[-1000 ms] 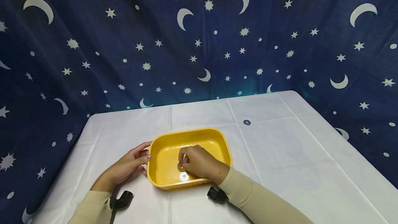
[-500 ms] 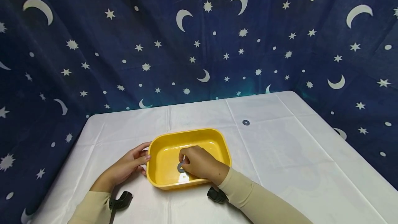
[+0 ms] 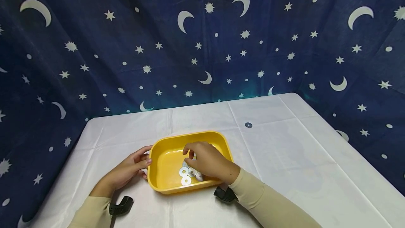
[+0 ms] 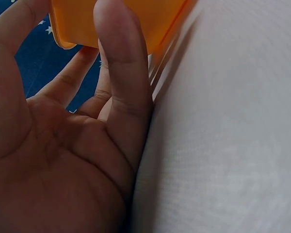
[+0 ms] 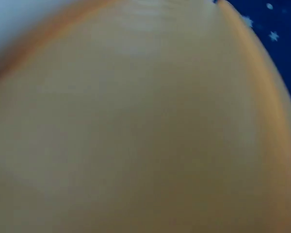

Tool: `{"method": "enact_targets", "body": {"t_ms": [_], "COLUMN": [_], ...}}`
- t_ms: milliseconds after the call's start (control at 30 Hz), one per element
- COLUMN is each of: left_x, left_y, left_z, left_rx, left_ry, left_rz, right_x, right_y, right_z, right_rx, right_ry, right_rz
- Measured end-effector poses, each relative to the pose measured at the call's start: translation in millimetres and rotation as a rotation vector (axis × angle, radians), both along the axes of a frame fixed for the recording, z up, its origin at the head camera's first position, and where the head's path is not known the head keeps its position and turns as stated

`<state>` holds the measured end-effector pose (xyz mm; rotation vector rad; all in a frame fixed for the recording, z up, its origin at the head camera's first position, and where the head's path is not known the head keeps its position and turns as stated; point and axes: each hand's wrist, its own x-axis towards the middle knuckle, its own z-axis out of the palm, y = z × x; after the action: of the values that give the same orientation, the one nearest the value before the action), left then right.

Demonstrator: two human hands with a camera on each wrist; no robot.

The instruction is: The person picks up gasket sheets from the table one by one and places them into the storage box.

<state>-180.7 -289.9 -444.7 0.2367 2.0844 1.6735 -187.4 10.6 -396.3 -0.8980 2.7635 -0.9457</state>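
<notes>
A yellow plastic tray (image 3: 164, 143) stands on the white-covered table. My left hand (image 3: 129, 167) holds its left side, thumb at the rim and other fingers against the outside wall; in the left wrist view the fingers reach up to the tray (image 4: 72, 19). Over the tray's inside is my right hand (image 3: 209, 161), thumb and forefinger parted with nothing seen between their tips. Several silver flat washers (image 3: 186, 180) lie on the tray floor below it, some partly hidden by the hand. The right wrist view is filled by a blurred tan surface.
A single grey washer (image 3: 248, 125) lies on the white tablecloth (image 3: 284, 157), behind and to the right of the tray. Dark blue cloth (image 3: 171, 55) with moons and stars hangs behind the table. Each wrist bears a black camera mount (image 3: 121, 206).
Earlier, my right hand pinched a washer above the tray floor. Its fingers have since parted and the hand has lifted slightly, leaving several washers on the floor. The left hand stays put.
</notes>
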Motion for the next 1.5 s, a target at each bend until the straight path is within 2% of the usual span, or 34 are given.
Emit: {"method": "enact_targets", "body": {"t_ms": [300,633,733,1133,1300,1500], "left_x": [3.2,10.9,10.4,3.3,0.2,-0.4], "left_y": [-3,-8,-7,-6,-2,0], "left_z": [-2.3,-7.6,-7.5,-2.3,-0.8,-0.4], "left_rx": [-0.003,0.021,0.024,-0.001,-0.007,-0.003], "left_ry": [-0.007,-0.006,-0.005,-0.004,-0.01,-0.001], "left_rz": [0.004,0.002,-0.003,-0.004,0.004,0.009], "right_x": [-10.8,-26.0,-32.8,-80.4,-98.2,-113.1], "right_y": [21,49,65,146,167,181], "right_z": [19.4,32.8,29.9,7.5,0.1,-11.6], "right_rx": [-0.046,-0.111,-0.108,0.013,0.072,0.126], "right_ry": [0.005,-0.11,-0.126,-0.004,-0.043,-0.145], "right_rz": [-0.058,-0.166,-0.216,-0.325,-0.374,-0.427]}}
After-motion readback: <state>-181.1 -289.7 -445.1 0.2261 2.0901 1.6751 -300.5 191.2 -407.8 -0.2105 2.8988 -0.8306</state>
